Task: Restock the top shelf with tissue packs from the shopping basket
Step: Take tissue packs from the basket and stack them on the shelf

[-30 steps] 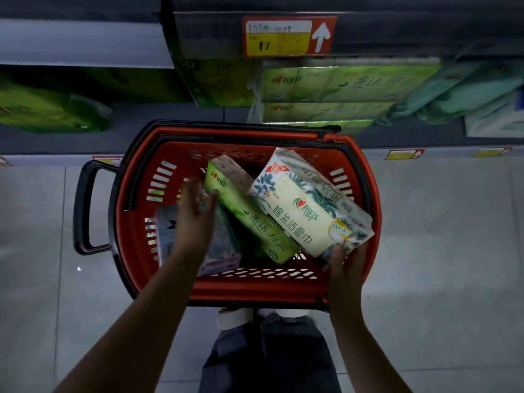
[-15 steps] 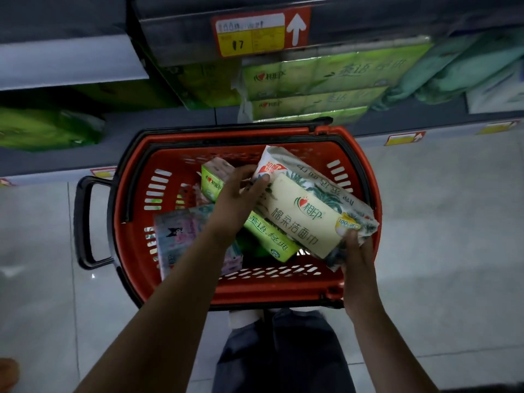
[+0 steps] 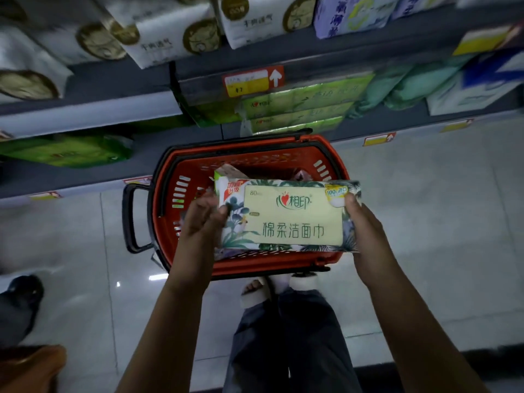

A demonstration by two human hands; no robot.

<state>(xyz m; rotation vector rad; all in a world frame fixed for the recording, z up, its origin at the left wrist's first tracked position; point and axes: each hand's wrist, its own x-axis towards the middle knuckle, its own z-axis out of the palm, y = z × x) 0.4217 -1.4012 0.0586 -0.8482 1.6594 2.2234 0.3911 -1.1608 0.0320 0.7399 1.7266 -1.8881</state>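
A cream tissue pack (image 3: 292,215) with a leaf-print border and green lettering is held level above the red shopping basket (image 3: 249,265) on the floor. My left hand (image 3: 202,218) grips its left end. My right hand (image 3: 360,219) grips its right end, thumb on the top face. Behind the held pack, a green-and-white tissue pack (image 3: 226,175) leans inside the basket. The rest of the basket's contents are hidden by the pack.
Store shelves rise ahead: white packs with gold emblems (image 3: 158,32) on an upper shelf, green tissue packs (image 3: 300,109) lower down under a red-and-yellow price tag (image 3: 252,80). The basket's black handle (image 3: 133,219) juts left. Another person's dark shoe (image 3: 19,302) is at the left.
The cream pack came up out of the basket and turned level, with my left hand now on its left end. The view tilted up, revealing the upper shelf.
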